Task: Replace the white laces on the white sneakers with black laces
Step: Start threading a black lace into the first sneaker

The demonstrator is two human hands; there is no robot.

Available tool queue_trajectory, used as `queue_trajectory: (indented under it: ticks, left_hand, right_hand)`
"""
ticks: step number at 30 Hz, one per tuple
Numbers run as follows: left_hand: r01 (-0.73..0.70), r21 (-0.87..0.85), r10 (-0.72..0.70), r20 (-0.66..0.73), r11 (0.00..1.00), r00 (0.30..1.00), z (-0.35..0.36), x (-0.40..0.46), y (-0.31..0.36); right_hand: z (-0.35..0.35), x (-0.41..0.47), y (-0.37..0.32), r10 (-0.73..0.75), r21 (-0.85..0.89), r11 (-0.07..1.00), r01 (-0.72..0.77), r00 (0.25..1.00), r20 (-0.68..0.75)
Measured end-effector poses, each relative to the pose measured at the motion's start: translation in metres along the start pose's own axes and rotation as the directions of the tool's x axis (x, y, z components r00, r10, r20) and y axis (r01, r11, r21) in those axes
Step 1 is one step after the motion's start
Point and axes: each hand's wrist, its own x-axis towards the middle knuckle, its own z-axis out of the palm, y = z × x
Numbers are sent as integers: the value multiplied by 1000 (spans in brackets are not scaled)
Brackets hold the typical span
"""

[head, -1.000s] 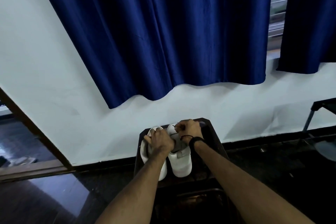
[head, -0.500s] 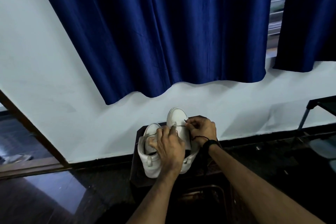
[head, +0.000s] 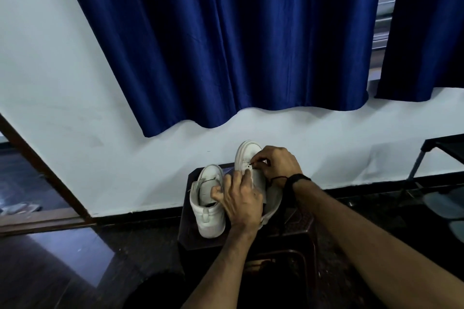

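While the left hand [head: 241, 198] clasped the tilted right-hand sneaker [head: 247, 155] by its tongue and side, the right hand [head: 275, 162] pinched the tip of a black lace [head: 276, 179] at an eyelet near the toe. Threading appeared to be at its first eyelets on this shoe. The next move likely called for drawing the lace through and evening its ends. Its mate, the second sneaker [head: 207, 216], stood just beside it on a dark stool [head: 193, 238], set against a white wall [head: 75, 108] beneath blue curtains [head: 238, 45], on a dark glossy floor [head: 62, 258].
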Motion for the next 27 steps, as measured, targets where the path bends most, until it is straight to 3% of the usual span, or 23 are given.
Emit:
queue_trajectory:
  ticks: [6,13,23,25,27]
  left_hand:
    - [-8,5,7,10,1000,1000,1,1,-3]
    - [-18,-19,19,29,1000,999,5,1,-5]
    - [-20,-53,21,34,998,999,6,2,-5]
    - [-15,-66,17,31,998,999,5,1,-5]
    - [-1,-82,3,31,997,1000,4,1,-4]
  right_hand:
    - [-14,16,-3,-142,-173,972,161,983,120]
    - [-15,29,-13,-315,-280,871,404,896,312]
    - [-22,40,-40,-379,-499,559,662,739,556]
    - [-22,42,-43,-382,-487,543,684,718,582]
    - [-21,47,-40,-375,-456,602,656,736,563]
